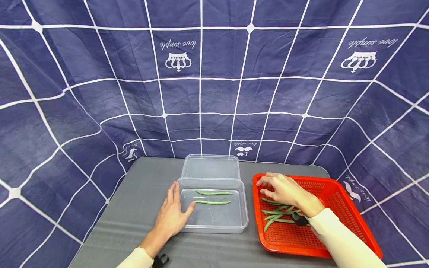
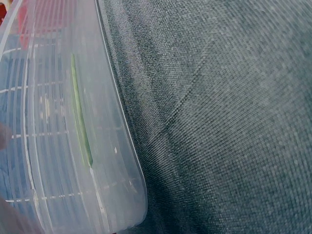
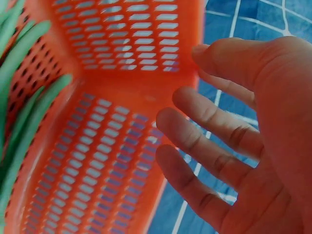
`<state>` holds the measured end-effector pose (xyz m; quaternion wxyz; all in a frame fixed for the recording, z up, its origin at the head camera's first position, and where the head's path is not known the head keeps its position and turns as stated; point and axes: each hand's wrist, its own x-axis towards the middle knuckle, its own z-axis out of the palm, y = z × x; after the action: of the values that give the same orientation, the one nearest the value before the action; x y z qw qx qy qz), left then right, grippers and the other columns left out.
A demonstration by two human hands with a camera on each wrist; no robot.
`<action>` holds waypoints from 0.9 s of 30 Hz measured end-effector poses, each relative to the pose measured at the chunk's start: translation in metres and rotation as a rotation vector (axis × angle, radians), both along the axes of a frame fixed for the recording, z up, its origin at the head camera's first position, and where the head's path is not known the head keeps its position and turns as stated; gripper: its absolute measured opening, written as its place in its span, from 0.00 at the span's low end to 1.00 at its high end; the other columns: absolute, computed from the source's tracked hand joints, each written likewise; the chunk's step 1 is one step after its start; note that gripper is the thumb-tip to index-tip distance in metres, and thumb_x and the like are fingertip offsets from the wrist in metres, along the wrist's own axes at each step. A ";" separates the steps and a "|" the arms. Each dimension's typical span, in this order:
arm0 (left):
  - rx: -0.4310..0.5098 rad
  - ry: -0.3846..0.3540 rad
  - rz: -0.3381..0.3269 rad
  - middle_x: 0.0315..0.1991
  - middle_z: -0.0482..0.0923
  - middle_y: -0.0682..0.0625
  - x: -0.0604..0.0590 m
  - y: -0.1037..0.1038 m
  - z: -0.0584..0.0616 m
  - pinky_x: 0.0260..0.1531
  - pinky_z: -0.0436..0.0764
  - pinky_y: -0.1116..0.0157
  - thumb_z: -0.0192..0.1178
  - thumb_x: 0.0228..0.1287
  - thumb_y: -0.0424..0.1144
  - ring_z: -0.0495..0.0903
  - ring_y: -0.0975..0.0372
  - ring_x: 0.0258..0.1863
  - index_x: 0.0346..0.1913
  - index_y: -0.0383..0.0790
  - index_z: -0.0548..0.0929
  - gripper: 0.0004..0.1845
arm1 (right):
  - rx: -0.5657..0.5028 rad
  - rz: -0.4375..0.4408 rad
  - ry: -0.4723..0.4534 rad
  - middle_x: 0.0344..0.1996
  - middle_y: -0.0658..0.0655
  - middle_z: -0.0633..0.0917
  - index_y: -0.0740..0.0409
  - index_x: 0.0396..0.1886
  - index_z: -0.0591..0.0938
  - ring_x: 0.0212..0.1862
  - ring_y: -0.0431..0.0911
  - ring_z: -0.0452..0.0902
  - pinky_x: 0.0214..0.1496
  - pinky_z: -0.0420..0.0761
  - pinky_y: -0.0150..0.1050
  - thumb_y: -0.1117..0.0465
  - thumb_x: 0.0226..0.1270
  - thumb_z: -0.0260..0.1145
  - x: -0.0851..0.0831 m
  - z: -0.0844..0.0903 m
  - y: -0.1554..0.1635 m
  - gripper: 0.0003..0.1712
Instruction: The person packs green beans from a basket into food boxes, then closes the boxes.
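Observation:
My left hand [image 1: 172, 214] rests at the left side of a clear plastic container [image 1: 214, 229], its fingers along the rim and its thumb reaching over the inside. Two green beans [image 1: 212, 202] lie crosswise in that container; one bean [image 2: 80, 112] shows through its wall in the left wrist view. Over the left part of a red plastic basket [image 1: 263, 238] hovers my right hand [image 1: 285, 190], fingers loosely bent. In the right wrist view the same hand [image 3: 273, 112] has nothing between its fingers. Several green beans [image 1: 276, 216] lie beneath it in the basket.
A clear lid [image 1: 212, 166] lies directly behind the container. Everything stands on a grey cloth-covered table [image 1: 134, 208]. A dark blue curtain with white lines [image 1: 218, 96] encloses the back and both sides.

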<state>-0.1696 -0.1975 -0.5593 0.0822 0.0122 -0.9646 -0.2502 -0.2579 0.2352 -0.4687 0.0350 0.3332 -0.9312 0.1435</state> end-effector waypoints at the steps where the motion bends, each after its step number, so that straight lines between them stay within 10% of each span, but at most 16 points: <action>1: 0.000 0.000 -0.001 0.95 0.53 0.35 0.000 0.000 0.000 0.73 0.83 0.33 0.70 0.81 0.61 0.77 0.30 0.81 0.95 0.29 0.51 0.60 | -0.002 -0.004 -0.005 0.46 0.41 0.91 0.41 0.54 0.95 0.35 0.33 0.84 0.38 0.84 0.37 0.57 0.77 0.81 0.000 -0.001 0.003 0.10; 27: -0.008 -0.024 -0.012 0.96 0.49 0.36 -0.002 -0.001 -0.001 0.76 0.81 0.34 0.68 0.82 0.64 0.75 0.31 0.83 0.96 0.29 0.49 0.61 | 0.066 0.069 -0.266 0.51 0.49 0.90 0.50 0.62 0.92 0.48 0.44 0.84 0.53 0.87 0.43 0.53 0.54 0.95 -0.001 -0.039 0.061 0.35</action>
<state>-0.1713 -0.1984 -0.5607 0.0694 0.0089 -0.9665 -0.2469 -0.2586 0.2963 -0.5075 -0.1047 0.3441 -0.9198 0.1568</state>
